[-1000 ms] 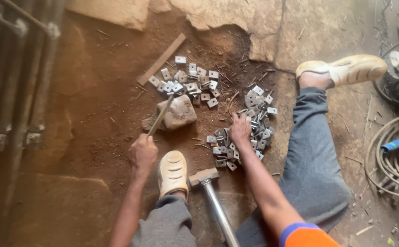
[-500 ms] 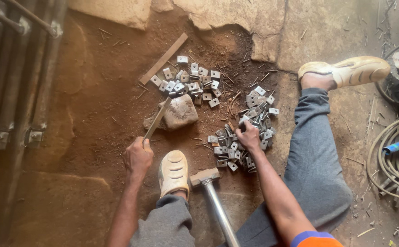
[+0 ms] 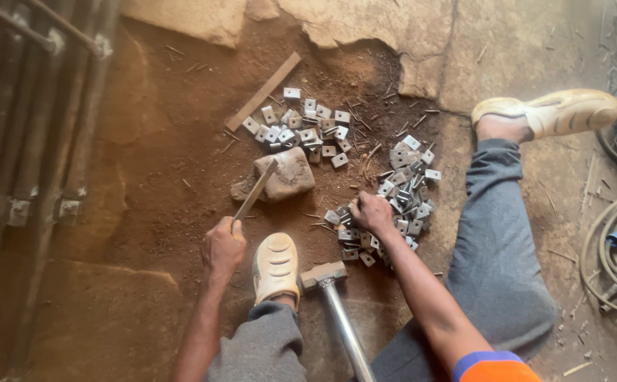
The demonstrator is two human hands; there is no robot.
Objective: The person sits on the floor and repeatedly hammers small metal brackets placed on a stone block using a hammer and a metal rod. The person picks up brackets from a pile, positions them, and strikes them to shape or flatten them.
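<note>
Fingers of your left hand (image 3: 223, 247) clench a flat metal bar (image 3: 255, 191), its long axis slanting up and away to the right, tip resting on the stone (image 3: 287, 177). Your right hand (image 3: 372, 212) grasps small metal brackets (image 3: 407, 191) from the pile beneath it; the hammer (image 3: 326, 277) lies between your hands.

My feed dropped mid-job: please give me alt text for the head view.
Seated on a dirt floor, a person's right hand reaches into a pile of small metal brackets, while the left hand holds a flat metal strip resting on a stone. A hammer lies between the legs.
</note>
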